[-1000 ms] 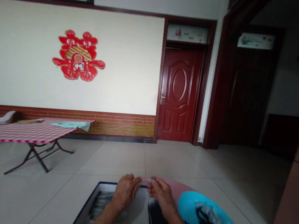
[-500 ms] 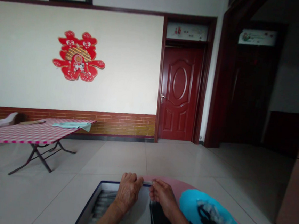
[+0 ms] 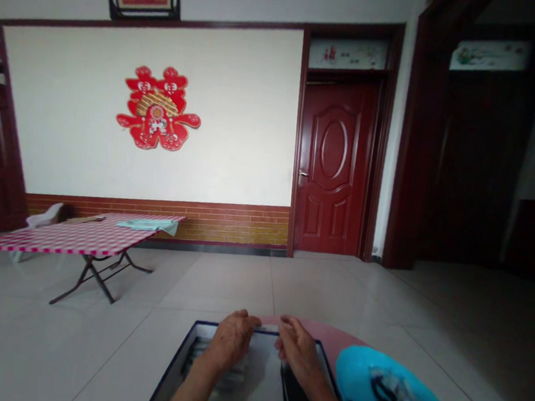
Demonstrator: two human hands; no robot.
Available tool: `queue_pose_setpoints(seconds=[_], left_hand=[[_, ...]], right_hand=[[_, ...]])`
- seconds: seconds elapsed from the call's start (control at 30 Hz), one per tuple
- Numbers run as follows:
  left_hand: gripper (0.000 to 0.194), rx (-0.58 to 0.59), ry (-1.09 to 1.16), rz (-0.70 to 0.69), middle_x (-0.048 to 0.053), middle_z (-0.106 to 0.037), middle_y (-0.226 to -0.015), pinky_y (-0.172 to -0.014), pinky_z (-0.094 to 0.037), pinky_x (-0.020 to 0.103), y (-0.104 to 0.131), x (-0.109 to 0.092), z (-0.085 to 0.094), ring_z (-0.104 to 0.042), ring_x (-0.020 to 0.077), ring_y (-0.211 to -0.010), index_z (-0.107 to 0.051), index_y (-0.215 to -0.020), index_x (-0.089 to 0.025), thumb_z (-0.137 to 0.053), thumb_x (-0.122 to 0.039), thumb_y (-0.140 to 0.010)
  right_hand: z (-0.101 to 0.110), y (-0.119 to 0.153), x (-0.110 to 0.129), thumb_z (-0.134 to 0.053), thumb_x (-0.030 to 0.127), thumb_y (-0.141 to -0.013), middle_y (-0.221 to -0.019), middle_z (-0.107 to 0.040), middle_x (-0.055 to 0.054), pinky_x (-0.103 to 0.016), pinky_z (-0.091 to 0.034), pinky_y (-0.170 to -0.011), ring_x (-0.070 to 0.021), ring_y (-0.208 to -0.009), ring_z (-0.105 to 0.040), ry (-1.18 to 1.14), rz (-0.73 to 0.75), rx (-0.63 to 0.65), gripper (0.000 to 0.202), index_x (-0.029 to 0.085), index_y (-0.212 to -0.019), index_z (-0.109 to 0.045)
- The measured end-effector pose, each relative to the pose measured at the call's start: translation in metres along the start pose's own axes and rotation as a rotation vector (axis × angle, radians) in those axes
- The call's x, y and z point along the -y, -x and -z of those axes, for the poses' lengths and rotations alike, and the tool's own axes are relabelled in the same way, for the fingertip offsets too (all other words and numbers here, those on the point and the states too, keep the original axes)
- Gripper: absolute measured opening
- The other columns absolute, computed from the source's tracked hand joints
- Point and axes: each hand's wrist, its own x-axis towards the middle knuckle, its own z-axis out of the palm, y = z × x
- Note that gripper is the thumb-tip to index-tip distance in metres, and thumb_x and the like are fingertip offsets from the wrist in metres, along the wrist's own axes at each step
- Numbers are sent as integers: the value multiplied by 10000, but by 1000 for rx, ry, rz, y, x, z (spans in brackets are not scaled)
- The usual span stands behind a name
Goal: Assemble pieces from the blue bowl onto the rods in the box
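Observation:
A white tray with a dark blue rim (image 3: 205, 323) lies in front of me. My left hand (image 3: 231, 341) is over its far left part, fingers curled around a small pale, clear item (image 3: 268, 328) at the far rim. My right hand (image 3: 296, 346) is at the other end of that item, fingers bent close together; whether it grips it is hard to tell. Clear-looking wrapped pieces (image 3: 227, 387) lie in the tray's left side. Long thin black pieces (image 3: 295, 399) lie at the right, partly under my right forearm.
To the right, a blue basin (image 3: 351, 364) holds white and black material, on a pink round surface (image 3: 330, 336). Farther left stands a folding table with a checked cloth (image 3: 72, 236). A red door (image 3: 333, 169) is across the tiled floor.
The view has turned a little left, so the scene sits farther right. My right hand's fingers have loosened slightly and the hands are a bit farther apart.

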Motion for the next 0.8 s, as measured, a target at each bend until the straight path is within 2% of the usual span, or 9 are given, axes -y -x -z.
queue_pose_setpoints(seconds=[0.1, 0.23, 0.33, 0.53, 0.67, 0.8], left_hand=[[367, 129, -23, 113, 53, -670, -1018, -873, -428, 255, 2, 20, 0, -604, 178, -982, -661, -1077, -235, -462, -92, -804], [363, 226, -53, 181, 26, -724, -932, -859, -456, 267, 4, 35, -1, -641, 199, -955, -729, -911, -257, -504, -66, -698], [354, 236, -85, 255, 41, -733, -917, -830, -473, 279, 7, 38, -1, -652, 216, -954, -739, -858, -254, -490, -62, -693], [334, 231, -144, 425, 97, -722, -967, -789, -488, 297, 10, 42, -2, -664, 235, -945, -727, -921, -224, -476, -79, -753], [278, 229, -168, 489, 142, -713, -965, -787, -495, 337, 10, 41, -2, -661, 267, -949, -719, -906, -182, -474, -114, -793], [291, 214, -166, 519, 149, -703, -999, -786, -499, 341, 11, 35, -2, -661, 258, -950, -706, -935, -179, -466, -98, -792]], right_hand=[[2, 2, -1, -410, 487, -821, -599, -586, 18, -251, -421, -488, -149, -526, -553, 123, 52, 10, 424, 158, -1050, -548], [3, 4, -2, -393, 462, -859, -598, -582, 12, -244, -397, -524, -143, -550, -550, 271, 180, 76, 365, 167, -959, -584], [2, 4, -3, -393, 421, -872, -580, -572, 15, -241, -374, -533, -139, -547, -546, 337, 230, 111, 314, 179, -853, -591], [6, 5, -1, -350, 339, -881, -551, -563, 19, -244, -350, -557, -131, -542, -543, 442, 272, 100, 324, 209, -646, -531], [12, 4, 2, -339, 350, -879, -567, -584, 10, -242, -366, -558, -139, -552, -551, 424, 214, 56, 323, 209, -674, -545], [15, 3, 2, -360, 328, -865, -578, -600, 12, -236, -378, -554, -140, -547, -550, 400, 178, 13, 288, 206, -738, -587]])
